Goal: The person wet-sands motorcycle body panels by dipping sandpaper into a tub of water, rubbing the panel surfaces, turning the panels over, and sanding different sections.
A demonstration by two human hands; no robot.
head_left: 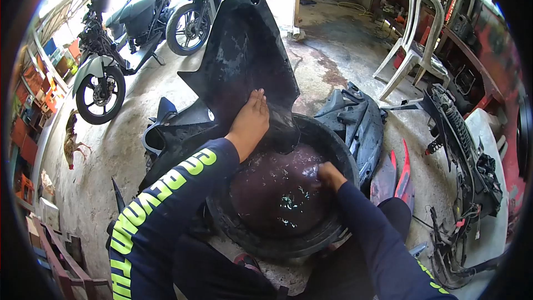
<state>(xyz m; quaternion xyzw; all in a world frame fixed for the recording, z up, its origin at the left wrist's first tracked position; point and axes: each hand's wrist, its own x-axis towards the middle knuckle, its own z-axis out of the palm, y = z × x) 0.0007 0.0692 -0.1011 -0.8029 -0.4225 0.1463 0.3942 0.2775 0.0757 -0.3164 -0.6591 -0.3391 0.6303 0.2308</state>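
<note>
Flat and uncurled, the person's left hand [250, 125] lies against the black panel [239, 61], its fingers straight and side by side. The panel stands upright at the upper centre of the frame, its lower end inside the round tub [272, 249]. Right of centre, the right hand [331, 176] dips into the dark liquid [272, 189]; whether it grips anything cannot be told, as its fingers are hidden. Scuffed fairings [363, 128] lie just beside the tub. A white chair [416, 58] stands upper right, a motorcycle [101, 94] upper left.
</note>
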